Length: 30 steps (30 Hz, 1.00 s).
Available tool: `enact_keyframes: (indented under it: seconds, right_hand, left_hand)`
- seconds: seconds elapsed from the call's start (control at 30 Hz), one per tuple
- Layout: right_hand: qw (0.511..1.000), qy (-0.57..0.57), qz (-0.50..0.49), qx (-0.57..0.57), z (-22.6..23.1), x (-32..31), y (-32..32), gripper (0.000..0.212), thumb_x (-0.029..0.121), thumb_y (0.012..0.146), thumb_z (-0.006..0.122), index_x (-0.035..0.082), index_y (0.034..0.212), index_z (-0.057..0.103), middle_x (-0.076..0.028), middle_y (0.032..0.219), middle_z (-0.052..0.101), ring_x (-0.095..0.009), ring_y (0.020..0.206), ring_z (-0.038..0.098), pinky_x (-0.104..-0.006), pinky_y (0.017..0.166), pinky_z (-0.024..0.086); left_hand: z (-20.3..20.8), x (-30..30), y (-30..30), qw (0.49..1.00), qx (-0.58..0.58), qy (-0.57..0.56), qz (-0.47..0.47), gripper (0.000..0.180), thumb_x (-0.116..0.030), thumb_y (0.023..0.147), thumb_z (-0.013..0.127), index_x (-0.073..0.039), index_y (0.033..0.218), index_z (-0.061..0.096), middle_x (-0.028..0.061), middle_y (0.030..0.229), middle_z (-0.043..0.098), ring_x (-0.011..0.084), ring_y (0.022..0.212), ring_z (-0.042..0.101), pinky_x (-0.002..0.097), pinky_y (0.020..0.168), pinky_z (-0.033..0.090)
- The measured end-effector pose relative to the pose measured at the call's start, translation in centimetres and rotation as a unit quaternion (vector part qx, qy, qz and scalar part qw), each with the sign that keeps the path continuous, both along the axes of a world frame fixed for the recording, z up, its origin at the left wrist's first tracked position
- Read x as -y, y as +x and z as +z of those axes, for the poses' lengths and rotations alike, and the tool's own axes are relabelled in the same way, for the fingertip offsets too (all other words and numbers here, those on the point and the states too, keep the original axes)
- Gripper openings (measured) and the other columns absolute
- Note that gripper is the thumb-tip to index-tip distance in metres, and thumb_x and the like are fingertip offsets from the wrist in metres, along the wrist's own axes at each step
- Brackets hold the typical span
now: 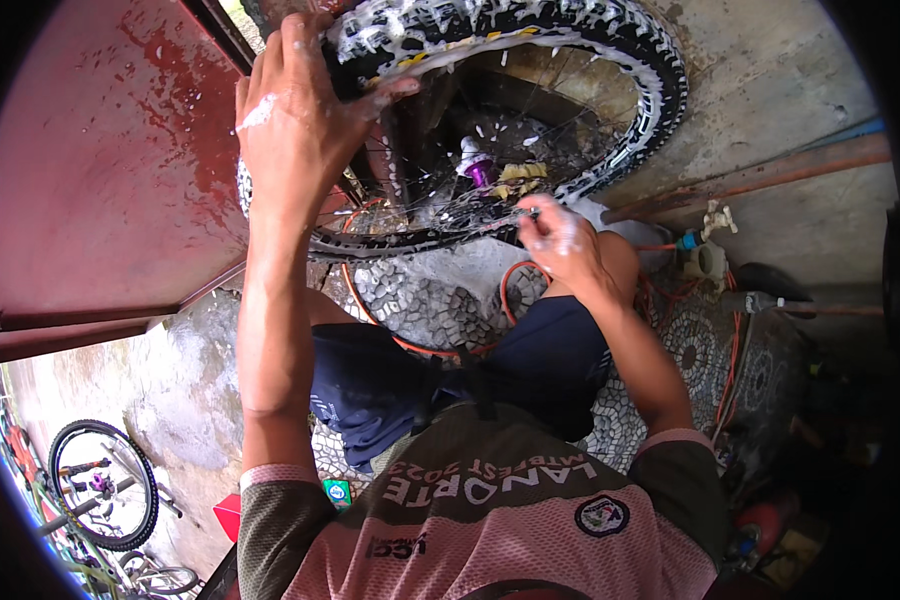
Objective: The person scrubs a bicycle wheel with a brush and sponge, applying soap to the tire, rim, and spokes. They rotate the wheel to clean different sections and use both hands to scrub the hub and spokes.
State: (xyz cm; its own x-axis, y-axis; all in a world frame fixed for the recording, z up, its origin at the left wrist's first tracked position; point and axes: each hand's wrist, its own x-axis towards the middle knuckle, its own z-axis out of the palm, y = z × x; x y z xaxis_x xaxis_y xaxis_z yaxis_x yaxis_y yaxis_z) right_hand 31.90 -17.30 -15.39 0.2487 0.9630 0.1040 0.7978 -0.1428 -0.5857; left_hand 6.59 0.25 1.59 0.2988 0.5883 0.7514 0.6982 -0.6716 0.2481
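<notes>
A bicycle wheel (665, 95) with a knobby black tire, coated in white suds, stands tilted in front of me. My left hand (300, 120) is closed on the tire at its upper left, with foam on the skin. Inside the rim, the purple hub (481, 173) carries a blob of foam. Low at the wheel's right side, my right hand (562, 243) is soapy, its fingers curled together by the spokes around a small dark end. Just beyond those fingertips is a yellowish bristly piece (522, 180); whether it joins what the hand holds I cannot tell.
An orange hose (410, 347) loops across the pebbled floor (420, 295) between my knees. A brass tap (718, 220) and pipes run along the right wall. To the left stands a red metal panel (110, 170). Another bicycle wheel (102, 485) is at lower left, near several bicycles.
</notes>
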Motion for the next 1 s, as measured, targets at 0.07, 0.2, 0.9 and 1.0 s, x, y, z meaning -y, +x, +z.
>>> enact_keyframes:
  seconds: [0.07, 0.2, 0.9, 1.0]
  right_hand:
    - [0.994, 0.022, -0.021, -0.106, -2.1, 1.0, 1.6, 0.033, 0.016, 0.093, 0.071, 0.013, 0.126, 0.068, -0.008, 0.070, 0.066, -0.021, 0.060, 0.065, -0.0375, 0.059, 0.052]
    - [0.974, 0.040, 0.034, -0.218, -5.7, -0.7, 2.7, 0.046, 0.014, 0.094, 0.069, 0.008, 0.139, 0.061, -0.008, 0.072, 0.064, -0.018, 0.064, 0.061, -0.0342, 0.065, 0.051]
    - [0.992, 0.122, -0.008, 0.015, -4.0, 0.3, 1.6, 0.059, 0.021, 0.094, 0.068, 0.024, 0.152, 0.055, -0.014, 0.094, 0.071, -0.036, 0.068, 0.070, -0.0474, 0.063, 0.058]
    - [0.990, 0.017, -0.037, 0.136, -4.6, 0.5, 0.7, 0.070, 0.020, 0.096, 0.065, 0.027, 0.161, 0.040, -0.019, 0.103, 0.067, -0.039, 0.070, 0.069, -0.0511, 0.063, 0.057]
  left_hand:
    - [-0.1, 0.1, 0.2, 1.000, 0.000, -0.003, 0.022, 0.077, -0.046, 0.070, 0.096, -0.004, 0.124, 0.061, 0.0202, 0.108, 0.073, 0.0406, 0.096, 0.073, 0.0492, 0.082, 0.059]
    - [-0.3, -0.4, 0.6, 1.000, -0.002, -0.014, 0.025, 0.081, -0.049, 0.070, 0.096, -0.004, 0.126, 0.060, 0.0202, 0.112, 0.073, 0.0404, 0.100, 0.073, 0.0493, 0.086, 0.058]
    - [0.0, 0.0, 1.0, 0.998, -0.005, -0.054, 0.038, 0.079, -0.046, 0.072, 0.097, -0.002, 0.124, 0.055, 0.0233, 0.103, 0.074, 0.0398, 0.096, 0.074, 0.0487, 0.083, 0.059]
    - [-0.4, -0.5, 0.7, 0.998, -0.013, -0.054, 0.042, 0.080, -0.045, 0.073, 0.096, -0.003, 0.126, 0.055, 0.0231, 0.107, 0.074, 0.0384, 0.097, 0.074, 0.0480, 0.084, 0.059]
